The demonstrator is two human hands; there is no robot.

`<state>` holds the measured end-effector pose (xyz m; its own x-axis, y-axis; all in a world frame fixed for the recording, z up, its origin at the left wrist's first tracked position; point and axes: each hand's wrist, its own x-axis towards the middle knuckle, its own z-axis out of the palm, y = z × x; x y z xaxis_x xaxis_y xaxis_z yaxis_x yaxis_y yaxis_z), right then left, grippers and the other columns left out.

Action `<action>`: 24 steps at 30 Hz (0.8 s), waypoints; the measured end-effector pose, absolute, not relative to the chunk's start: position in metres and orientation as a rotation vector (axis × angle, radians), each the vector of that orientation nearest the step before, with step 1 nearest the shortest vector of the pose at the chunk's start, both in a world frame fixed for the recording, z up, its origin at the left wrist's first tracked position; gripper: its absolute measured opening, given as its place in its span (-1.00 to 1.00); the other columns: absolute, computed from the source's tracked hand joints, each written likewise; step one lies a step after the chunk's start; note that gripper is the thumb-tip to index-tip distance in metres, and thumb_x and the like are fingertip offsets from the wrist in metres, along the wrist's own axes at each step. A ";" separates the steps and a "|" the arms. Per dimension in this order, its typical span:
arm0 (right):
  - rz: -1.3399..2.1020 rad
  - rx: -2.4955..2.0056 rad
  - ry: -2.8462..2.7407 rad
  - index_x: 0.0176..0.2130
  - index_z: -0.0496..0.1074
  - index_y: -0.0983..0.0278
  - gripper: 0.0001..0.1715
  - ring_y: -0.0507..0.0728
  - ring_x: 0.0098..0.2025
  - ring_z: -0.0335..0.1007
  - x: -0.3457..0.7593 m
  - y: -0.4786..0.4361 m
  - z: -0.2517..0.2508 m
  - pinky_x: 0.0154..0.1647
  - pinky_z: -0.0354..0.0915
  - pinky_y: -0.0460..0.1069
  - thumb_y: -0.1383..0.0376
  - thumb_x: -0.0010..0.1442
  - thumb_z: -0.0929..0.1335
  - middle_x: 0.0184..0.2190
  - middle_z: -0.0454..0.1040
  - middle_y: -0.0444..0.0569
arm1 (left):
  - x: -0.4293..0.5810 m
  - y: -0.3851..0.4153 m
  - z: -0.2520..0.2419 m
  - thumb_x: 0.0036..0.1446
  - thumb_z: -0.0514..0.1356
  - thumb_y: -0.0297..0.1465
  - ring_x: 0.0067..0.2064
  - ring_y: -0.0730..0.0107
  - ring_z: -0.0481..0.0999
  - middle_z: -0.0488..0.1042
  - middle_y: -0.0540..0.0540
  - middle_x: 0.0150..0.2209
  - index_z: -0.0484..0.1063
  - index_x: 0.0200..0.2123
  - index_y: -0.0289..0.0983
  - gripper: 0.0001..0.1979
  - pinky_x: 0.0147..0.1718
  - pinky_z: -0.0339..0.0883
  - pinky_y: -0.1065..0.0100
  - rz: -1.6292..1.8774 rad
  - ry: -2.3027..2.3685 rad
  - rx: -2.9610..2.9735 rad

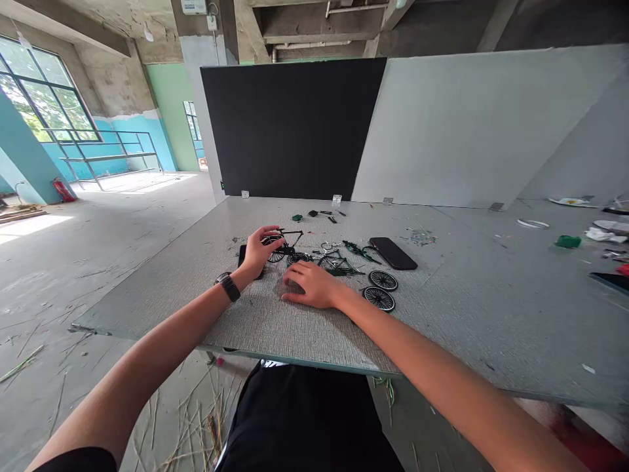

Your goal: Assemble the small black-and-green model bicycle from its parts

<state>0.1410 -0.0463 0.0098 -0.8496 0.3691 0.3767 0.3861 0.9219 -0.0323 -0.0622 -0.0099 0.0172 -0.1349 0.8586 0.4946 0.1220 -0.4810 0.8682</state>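
Observation:
On the grey table, my left hand (260, 249) is closed at the wheel end of a small black model bicycle frame (292, 234), thumb and fingertips around it. My right hand (312, 285) rests low on the table just to the right, its fingers bent and apart, with nothing visible in them. A small spoked wheel (297, 257) lies by its fingertips. Beyond it lie a second thin frame (337, 263) and dark green parts (358, 249). Two black spoked wheels (381, 290) lie beside my right wrist. A dark phone (242, 255) is partly hidden behind my left hand.
Another black phone (393, 253) lies right of the parts. Small black and green pieces (314, 214) sit farther back. A black panel (295, 131) and a white panel (457, 131) stand along the table's back edge. A green piece (568, 242) lies at the far right.

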 end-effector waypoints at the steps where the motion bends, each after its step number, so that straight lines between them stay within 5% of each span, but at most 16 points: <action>1: -0.082 -0.573 -2.684 -0.10 0.51 0.27 -0.54 0.23 -0.07 0.43 0.144 -0.042 0.008 0.02 0.32 0.12 -0.05 0.33 0.32 -0.13 0.53 0.10 | -0.062 -0.010 0.017 -0.01 0.43 -0.33 -0.05 0.22 0.57 0.60 -0.18 -0.11 0.54 -0.03 -0.24 -0.57 -0.06 0.44 0.20 1.663 1.100 1.567; 13: -0.176 -0.845 -2.541 -0.19 0.51 0.26 -0.70 0.21 -0.14 0.44 0.177 -0.010 0.013 -0.06 0.26 0.09 0.14 0.40 0.29 -0.25 0.57 0.04 | -0.059 -0.010 0.013 -0.06 0.45 -0.30 -0.14 0.32 0.58 0.59 -0.15 -0.10 0.52 0.03 -0.26 -0.47 -0.07 0.44 0.24 1.589 0.947 1.470; 19: -0.037 -0.918 -2.424 -0.12 0.51 0.26 -0.58 0.21 -0.16 0.47 0.189 -0.015 0.022 -0.06 0.27 0.10 0.01 0.40 0.27 -0.23 0.58 0.04 | -0.054 -0.016 0.014 -0.10 0.48 -0.31 -0.18 0.35 0.57 0.60 -0.16 -0.12 0.56 -0.05 -0.31 -0.50 -0.10 0.44 0.26 1.495 0.846 1.415; 24: 0.300 -0.940 -2.304 0.25 0.30 0.23 -0.22 0.18 -0.20 0.48 0.183 -0.020 0.020 -0.16 0.32 0.04 -0.13 0.23 0.40 -0.19 0.55 0.01 | -0.050 -0.021 0.015 -0.08 0.49 -0.32 -0.23 0.38 0.57 0.59 -0.09 -0.18 0.51 -0.10 -0.28 -0.54 -0.19 0.42 0.32 1.421 0.685 1.377</action>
<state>0.1827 -0.0198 0.0202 -0.5509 0.6934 0.4643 0.5512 0.7201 -0.4215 -0.0498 -0.0209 0.0150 0.1483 0.9106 0.3858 -0.2652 -0.3392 0.9026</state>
